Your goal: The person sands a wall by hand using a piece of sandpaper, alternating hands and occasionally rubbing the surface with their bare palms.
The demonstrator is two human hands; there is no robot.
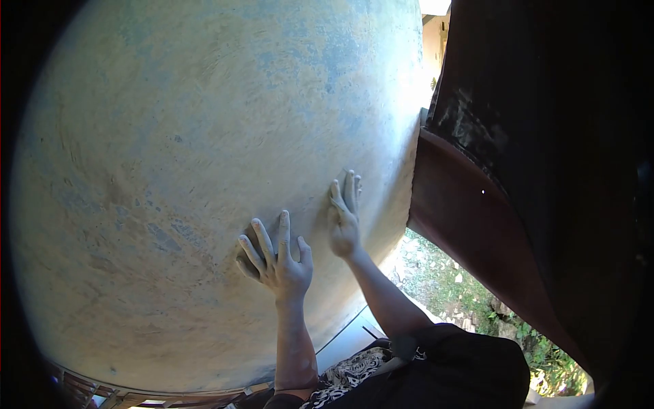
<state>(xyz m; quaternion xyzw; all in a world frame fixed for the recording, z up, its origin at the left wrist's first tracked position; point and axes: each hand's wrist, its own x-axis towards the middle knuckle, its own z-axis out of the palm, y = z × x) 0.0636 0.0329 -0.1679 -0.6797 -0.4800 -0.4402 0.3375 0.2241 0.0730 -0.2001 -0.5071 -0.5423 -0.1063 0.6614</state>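
A broad plastered wall (191,150), pale blue-grey with patchy tan stains, fills most of the view. My left hand (278,258) lies flat against it with fingers spread, holding nothing. My right hand (345,217) presses the same wall a little higher and to the right, fingers together and pointing up. Both hands and forearms look dusty with pale powder. Nothing is held in either hand.
The wall ends at a vertical edge (414,157) on the right. Beyond it stand a dark reddish-brown beam (470,204) and a black surface (558,136). Grass and stones (470,286) show below. A wooden framework (136,395) runs along the bottom left.
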